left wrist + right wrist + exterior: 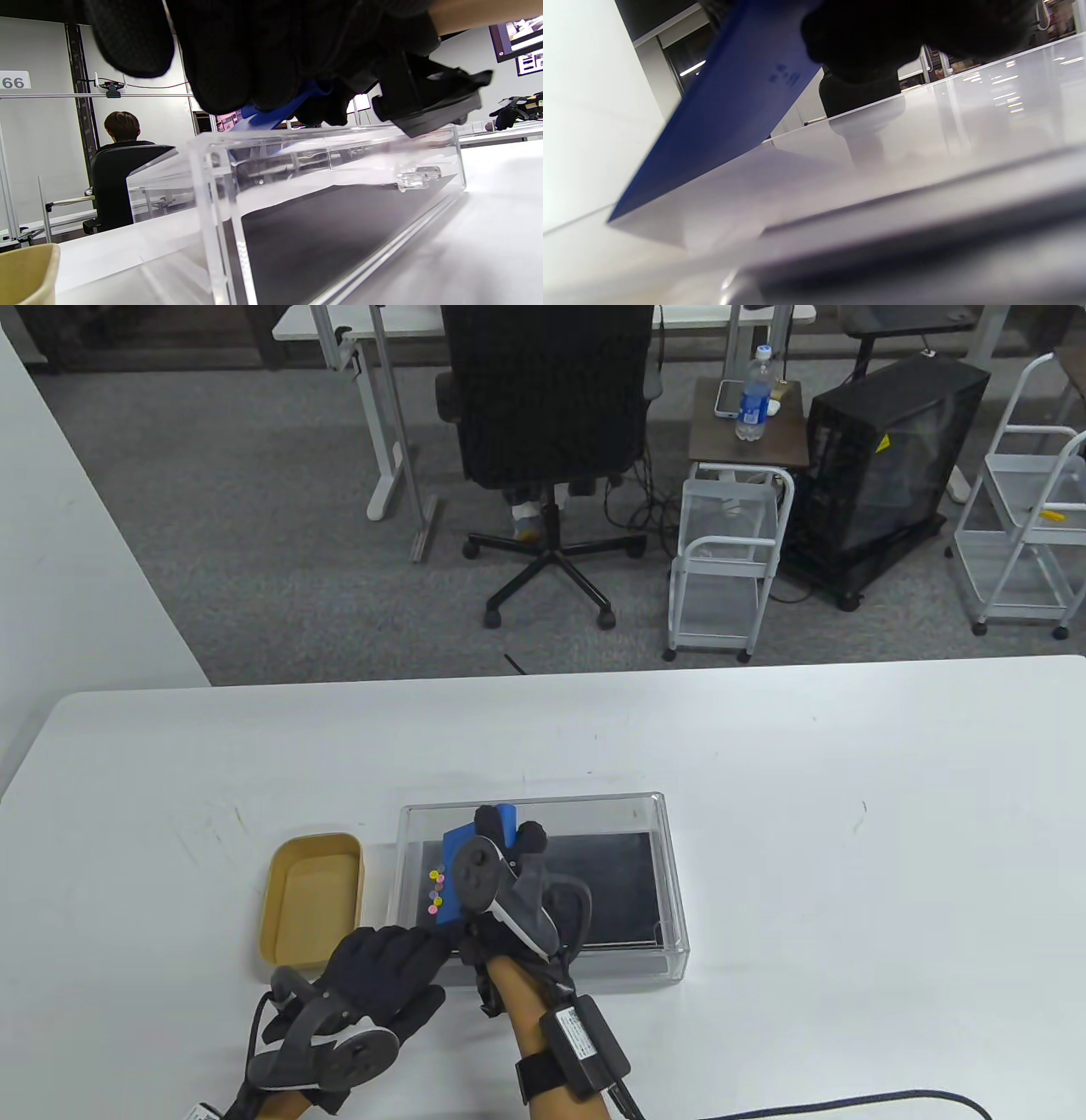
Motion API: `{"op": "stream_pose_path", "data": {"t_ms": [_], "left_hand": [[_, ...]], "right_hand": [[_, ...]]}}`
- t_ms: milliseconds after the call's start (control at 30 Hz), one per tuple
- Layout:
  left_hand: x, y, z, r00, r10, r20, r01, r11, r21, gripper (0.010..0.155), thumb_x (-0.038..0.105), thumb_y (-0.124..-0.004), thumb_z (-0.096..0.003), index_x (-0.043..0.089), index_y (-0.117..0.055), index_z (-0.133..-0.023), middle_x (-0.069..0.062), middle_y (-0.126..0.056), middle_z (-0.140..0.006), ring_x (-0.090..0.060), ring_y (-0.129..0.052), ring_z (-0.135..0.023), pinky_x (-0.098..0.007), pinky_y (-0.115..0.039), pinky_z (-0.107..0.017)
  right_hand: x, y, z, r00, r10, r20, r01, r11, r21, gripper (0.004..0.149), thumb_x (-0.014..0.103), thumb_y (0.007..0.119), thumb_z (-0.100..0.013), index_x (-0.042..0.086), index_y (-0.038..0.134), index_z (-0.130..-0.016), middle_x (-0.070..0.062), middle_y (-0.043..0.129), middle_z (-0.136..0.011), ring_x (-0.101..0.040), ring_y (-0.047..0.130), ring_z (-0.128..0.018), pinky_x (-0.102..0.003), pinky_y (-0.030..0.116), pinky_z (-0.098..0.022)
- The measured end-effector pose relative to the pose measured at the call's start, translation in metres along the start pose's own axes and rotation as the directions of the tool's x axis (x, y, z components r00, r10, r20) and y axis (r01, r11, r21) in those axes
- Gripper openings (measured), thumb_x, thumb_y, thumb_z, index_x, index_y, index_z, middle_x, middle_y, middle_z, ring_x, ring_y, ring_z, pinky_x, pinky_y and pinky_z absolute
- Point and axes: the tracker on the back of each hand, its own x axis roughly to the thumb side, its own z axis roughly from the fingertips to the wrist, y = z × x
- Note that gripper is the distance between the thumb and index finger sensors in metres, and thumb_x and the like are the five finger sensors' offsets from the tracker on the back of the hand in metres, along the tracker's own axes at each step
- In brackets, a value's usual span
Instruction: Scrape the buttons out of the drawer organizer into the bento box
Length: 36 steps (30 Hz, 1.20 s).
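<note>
Blue scraper point(456, 865): your right hand point(509, 891) grips it inside clear organizer point(670, 891).
Buttons point(436, 891): at scraper's 9 o'clock.
Left hand point(382, 976): holds organizer's near wall.
Bento box point(276, 933): organizer's 9 o'clock.

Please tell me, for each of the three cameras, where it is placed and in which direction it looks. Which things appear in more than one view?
Table view: high above, looking down at the white table; both hands show, left hand, right hand.
Left wrist view: low beside the clear drawer organizer, looking across its corner; gloved fingers hang from the top.
Right wrist view: low inside the organizer, looking along its floor; dark fingers have a grip on the blue scraper.
Shared: the organizer and scraper appear in all three; the tan bento box in the table and left wrist views.
</note>
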Motion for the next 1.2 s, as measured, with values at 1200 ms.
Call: {"op": "stream_pose_path", "data": {"t_ms": [1200], "left_hand": [[-0.145, -0.031, 0.038, 0.778, -0.026, -0.627, -0.061, 0.991, -0.117, 0.061, 0.053, -0.056, -0.0584, 0.02, -0.061, -0.109, -0.006, -0.082, -0.1, -0.029, -0.094, -0.084, -0.057, -0.075, -0.065]], "right_hand": [[-0.018, -0.023, 0.017, 0.972, -0.233, 0.042, 0.236, 0.966, -0.108, 0.057, 0.034, 0.082, -0.052, 0.027, 0.057, -0.103, -0.023, 0.081, -0.081, -0.006, 0.091, -0.029, -0.029, 0.089, -0.023]]}}
